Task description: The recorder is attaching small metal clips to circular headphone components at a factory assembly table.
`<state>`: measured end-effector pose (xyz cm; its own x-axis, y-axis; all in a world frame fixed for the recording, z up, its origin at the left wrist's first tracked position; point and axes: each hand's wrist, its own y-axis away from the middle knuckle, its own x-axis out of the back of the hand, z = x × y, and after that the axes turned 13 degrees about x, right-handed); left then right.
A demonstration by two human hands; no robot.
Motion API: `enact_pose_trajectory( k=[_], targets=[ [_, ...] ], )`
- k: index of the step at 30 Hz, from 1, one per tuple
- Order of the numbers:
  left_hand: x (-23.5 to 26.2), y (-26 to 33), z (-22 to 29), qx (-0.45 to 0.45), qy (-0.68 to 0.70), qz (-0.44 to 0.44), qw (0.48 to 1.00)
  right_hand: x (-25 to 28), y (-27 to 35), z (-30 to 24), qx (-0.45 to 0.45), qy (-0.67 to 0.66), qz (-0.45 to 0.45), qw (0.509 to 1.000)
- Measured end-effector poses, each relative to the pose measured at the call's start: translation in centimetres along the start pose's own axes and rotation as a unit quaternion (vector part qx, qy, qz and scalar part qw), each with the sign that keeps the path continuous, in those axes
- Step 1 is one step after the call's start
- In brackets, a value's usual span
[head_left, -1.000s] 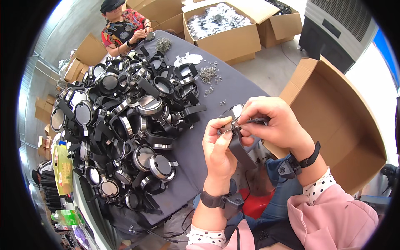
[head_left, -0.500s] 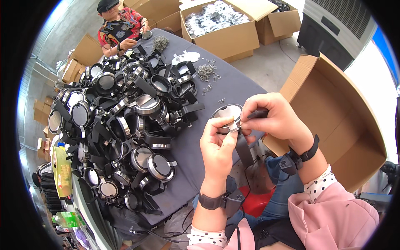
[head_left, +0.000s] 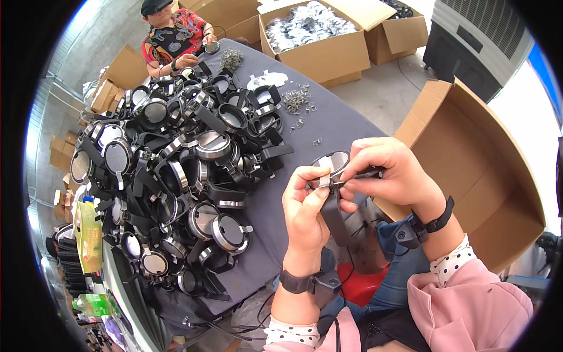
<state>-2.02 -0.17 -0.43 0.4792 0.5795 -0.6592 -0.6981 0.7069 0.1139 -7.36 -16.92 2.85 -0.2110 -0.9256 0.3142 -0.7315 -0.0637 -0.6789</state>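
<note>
A round black-and-silver headphone part (head_left: pixel 332 166) with a black strap is gripped between the left hand (head_left: pixel 305 208) and the right hand (head_left: pixel 390 173) above the grey desk (head_left: pixel 346 126). Similar parts are heaped in a pile (head_left: pixel 176 176) to the left.

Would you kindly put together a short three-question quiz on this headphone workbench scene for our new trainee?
1. True or false: both hands hold the round silver-faced earcup with its black band.
2. Which lies at the person's right? A) the large open brown cardboard box B) the heap of black and silver headphone parts C) the small pile of silver metal clips
3. Fill in: the heap rests on a ___ cloth-covered table.

Key
1. True: the left hand and the right hand both grip it.
2. A
3. Grey
</note>
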Motion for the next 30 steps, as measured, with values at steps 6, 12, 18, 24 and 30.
enact_pose_trajectory(
  k=[6, 12, 18, 24, 30],
  targets=[
    [-0.1, -0.2, -0.1, 0.021, -0.05, 0.003, 0.999, 0.1, -0.2, 0.2, -0.002, -0.001, -0.037, 0.999],
    [-0.2, -0.1, 0.0, 0.046, -0.023, -0.027, 0.998, 0.9, -0.4, 0.0, -0.092, 0.026, -0.019, 0.995],
    [0.2, -0.2, -0.2, 0.057, -0.056, -0.037, 0.996, 1.1, -0.5, -0.6, -0.106, 0.058, -0.032, 0.992],
    [0.2, -0.2, -0.3, 0.059, -0.088, -0.054, 0.993, 1.3, -0.4, -0.9, -0.093, 0.054, -0.042, 0.993],
    [0.4, -0.3, -0.1, 0.067, -0.046, -0.096, 0.992, 1.3, -0.8, -1.9, -0.102, 0.062, -0.082, 0.989]
  ],
)
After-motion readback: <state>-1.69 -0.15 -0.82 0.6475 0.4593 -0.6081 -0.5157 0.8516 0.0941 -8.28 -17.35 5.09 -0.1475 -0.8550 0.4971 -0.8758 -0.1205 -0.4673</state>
